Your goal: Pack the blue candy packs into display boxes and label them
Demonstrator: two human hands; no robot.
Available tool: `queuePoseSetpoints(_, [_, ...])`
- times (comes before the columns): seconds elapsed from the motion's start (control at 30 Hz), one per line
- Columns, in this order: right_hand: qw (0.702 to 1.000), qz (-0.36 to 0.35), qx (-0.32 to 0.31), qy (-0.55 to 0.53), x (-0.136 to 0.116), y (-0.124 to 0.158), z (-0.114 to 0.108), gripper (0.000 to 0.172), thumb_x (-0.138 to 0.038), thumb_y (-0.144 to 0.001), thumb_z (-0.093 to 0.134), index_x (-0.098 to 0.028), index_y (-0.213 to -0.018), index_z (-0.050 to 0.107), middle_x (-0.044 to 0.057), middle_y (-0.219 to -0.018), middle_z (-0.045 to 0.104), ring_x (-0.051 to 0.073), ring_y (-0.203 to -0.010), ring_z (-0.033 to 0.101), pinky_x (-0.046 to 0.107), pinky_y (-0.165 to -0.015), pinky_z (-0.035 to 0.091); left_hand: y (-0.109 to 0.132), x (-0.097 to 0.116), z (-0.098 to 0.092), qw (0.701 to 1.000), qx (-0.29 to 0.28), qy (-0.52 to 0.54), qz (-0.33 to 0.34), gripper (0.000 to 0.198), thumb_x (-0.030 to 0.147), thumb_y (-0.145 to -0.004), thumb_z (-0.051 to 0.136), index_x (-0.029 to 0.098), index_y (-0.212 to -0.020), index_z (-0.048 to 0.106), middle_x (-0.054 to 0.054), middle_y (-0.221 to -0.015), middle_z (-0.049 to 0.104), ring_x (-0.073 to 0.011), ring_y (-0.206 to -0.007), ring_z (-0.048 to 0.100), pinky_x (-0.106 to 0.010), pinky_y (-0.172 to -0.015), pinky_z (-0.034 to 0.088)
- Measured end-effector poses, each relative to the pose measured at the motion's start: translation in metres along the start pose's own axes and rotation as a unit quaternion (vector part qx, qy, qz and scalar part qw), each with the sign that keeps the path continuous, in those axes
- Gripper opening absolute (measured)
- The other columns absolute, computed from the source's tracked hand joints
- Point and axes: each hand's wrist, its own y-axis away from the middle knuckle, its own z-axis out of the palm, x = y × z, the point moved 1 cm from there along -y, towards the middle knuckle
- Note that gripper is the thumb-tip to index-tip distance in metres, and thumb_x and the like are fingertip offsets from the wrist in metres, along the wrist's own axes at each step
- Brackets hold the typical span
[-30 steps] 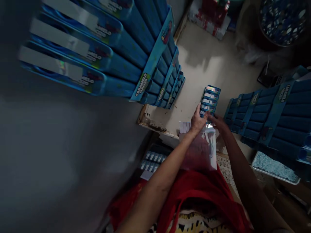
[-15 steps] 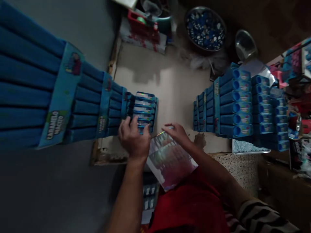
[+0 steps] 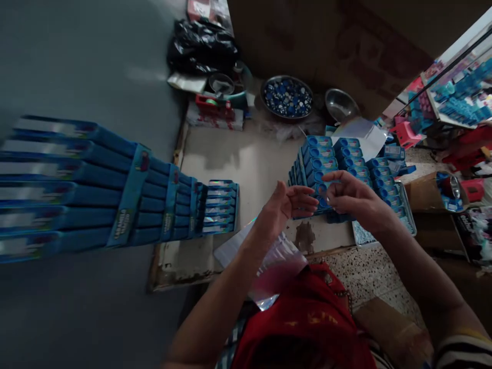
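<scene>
My left hand [image 3: 290, 204] is open, its fingers stretched to the right, holding nothing. My right hand [image 3: 351, 197] is raised in front of the right-hand stacks of blue boxes [image 3: 321, 154], thumb and index finger curved apart, with nothing visible between them. Below my left hand, a shiny clear sheet or stack of plastic labels [image 3: 282, 256] lies at the table's front edge and over my lap. On the left, a long row of stacked blue boxes [image 3: 154, 205] bound with printed bands ends in a short stack with silvery label faces [image 3: 221, 207].
On the pale table [image 3: 257, 154] stand a bowl of blue and silver pieces [image 3: 287, 97], a metal bowl [image 3: 341, 105] and a red tape dispenser [image 3: 215, 106]. A tray of small pale pieces [image 3: 363, 234] is at the right edge. A large cardboard box [image 3: 326, 46] rises behind.
My left hand has moved right, away from the left stack and the plastic sheet. My right hand has left the sheet and moved right, to the right stacks. The view has shifted.
</scene>
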Motion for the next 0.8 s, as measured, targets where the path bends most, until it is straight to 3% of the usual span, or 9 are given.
queuePoseSetpoints(0.17, [0.997, 0.05, -0.039, -0.034, -0.013, -0.018, -0.003, 0.041, -0.02, -0.075, 0.08, -0.022, -0.114, 0.066, -0.006, -0.075, 0.059, 0.009, -0.06, 0.044, 0.022, -0.052, 0.03, -0.006, 0.017, 0.014, 0.999, 0.033, 0.018, 0.031, 0.075, 0.079, -0.068, 0.084, 0.017, -0.109, 0.078, -0.011, -0.096, 0.082, -0.0237, -0.086, 0.079, -0.033, -0.074, 0.065])
queuePoseSetpoints(0.27, [0.994, 0.072, -0.065, -0.04, -0.014, -0.028, -0.001, 0.041, -0.021, -0.075, 0.081, -0.023, -0.113, 0.067, -0.005, -0.077, 0.061, 0.008, -0.061, 0.047, 0.021, -0.053, 0.035, -0.009, 0.025, 0.014, 0.997, 0.059, 0.003, 0.039, 0.06, 0.063, -0.059, 0.097, 0.017, -0.094, 0.078, -0.007, -0.085, 0.08, -0.0197, -0.078, 0.076, -0.029, -0.069, 0.064])
queuePoseSetpoints(0.4, [0.994, 0.081, -0.072, -0.008, -0.013, -0.045, -0.007, 0.048, -0.025, -0.072, 0.088, -0.022, -0.115, 0.067, -0.004, -0.081, 0.066, 0.008, -0.06, 0.052, 0.021, -0.05, 0.036, -0.015, 0.031, 0.006, 0.991, 0.123, -0.021, 0.056, 0.05, 0.053, -0.056, 0.1, 0.016, -0.075, 0.072, -0.002, -0.07, 0.074, -0.0134, -0.06, 0.068, -0.025, -0.059, 0.059])
queuePoseSetpoints(0.47, [0.997, 0.062, -0.037, 0.026, -0.012, -0.055, -0.016, 0.054, -0.029, -0.067, 0.093, -0.021, -0.113, 0.067, -0.003, -0.081, 0.071, 0.009, -0.061, 0.057, 0.023, -0.052, 0.04, -0.02, 0.032, 0.004, 0.983, 0.161, -0.036, 0.083, 0.048, 0.051, -0.058, 0.099, 0.017, -0.075, 0.071, -0.001, -0.067, 0.072, -0.0126, -0.058, 0.067, -0.025, -0.058, 0.059])
queuePoseSetpoints(0.57, [0.994, -0.003, 0.074, 0.085, -0.01, -0.073, -0.034, 0.058, -0.034, -0.059, 0.098, -0.021, -0.105, 0.064, -0.001, -0.077, 0.073, 0.015, -0.068, 0.067, 0.028, -0.062, 0.051, -0.033, 0.035, 0.005, 0.965, 0.215, -0.064, 0.137, 0.043, 0.048, -0.063, 0.097, 0.017, -0.076, 0.069, 0.001, -0.065, 0.069, -0.0121, -0.057, 0.066, -0.024, -0.058, 0.059])
queuePoseSetpoints(0.67, [0.976, -0.061, 0.173, 0.12, -0.01, -0.095, -0.053, 0.059, -0.036, -0.055, 0.098, -0.022, -0.097, 0.059, -0.002, -0.074, 0.073, 0.017, -0.07, 0.069, 0.03, -0.067, 0.053, -0.052, 0.041, 0.007, 0.936, 0.274, -0.108, 0.192, 0.035, 0.044, -0.073, 0.091, 0.018, -0.078, 0.068, 0.003, -0.064, 0.067, -0.0118, -0.058, 0.066, -0.023, -0.058, 0.059])
queuePoseSetpoints(0.8, [0.968, -0.084, 0.21, 0.106, -0.015, -0.121, -0.072, 0.057, -0.034, -0.054, 0.097, -0.024, -0.09, 0.054, -0.003, -0.073, 0.07, 0.016, -0.069, 0.068, 0.029, -0.064, 0.052, -0.077, 0.051, -0.003, 0.913, 0.315, -0.124, 0.227, 0.029, 0.038, -0.079, 0.087, 0.017, -0.081, 0.067, 0.002, -0.066, 0.068, -0.0116, -0.058, 0.067, -0.023, -0.058, 0.059])
